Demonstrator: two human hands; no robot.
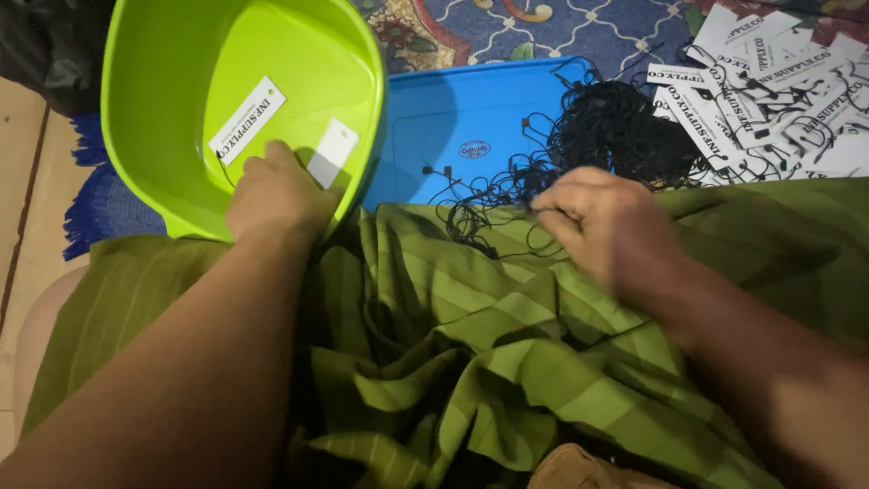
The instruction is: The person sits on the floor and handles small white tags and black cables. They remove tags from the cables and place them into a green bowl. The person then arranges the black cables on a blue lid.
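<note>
Hands are busy with paper tags and thin black strings over a lap covered in striped green cloth (507, 362).

Left hand (276, 195) reaches over the near rim of a bright green plastic tub (163, 118), which sits tilted in the upper left of the frame. Its fingers curl down inside the tub, right beside two white paper tags. One long white tag with dark print (246, 119) lies on the tub's inner wall, and a small blank white tag (332, 152) lies just by the fingers. The fingers look like they touch the small tag, but the hand hides the tips, so I cannot tell if it is pinched or let go.

Right hand (602, 226) is in the middle right of the frame, with fingers bent and closed on some thin black strings (489, 222) at the edge of the cloth. These strings trail from a big tangled heap of black strings (615, 127) lying on a flat blue plastic lid (453, 118) at the top middle. A pile of white printed tags (778, 91) fills the upper right corner.

It seems a finished tag is being put in the tub while the next string is picked out. The next move calls for pulling one string free of the tangle without dragging the rest along.
</note>
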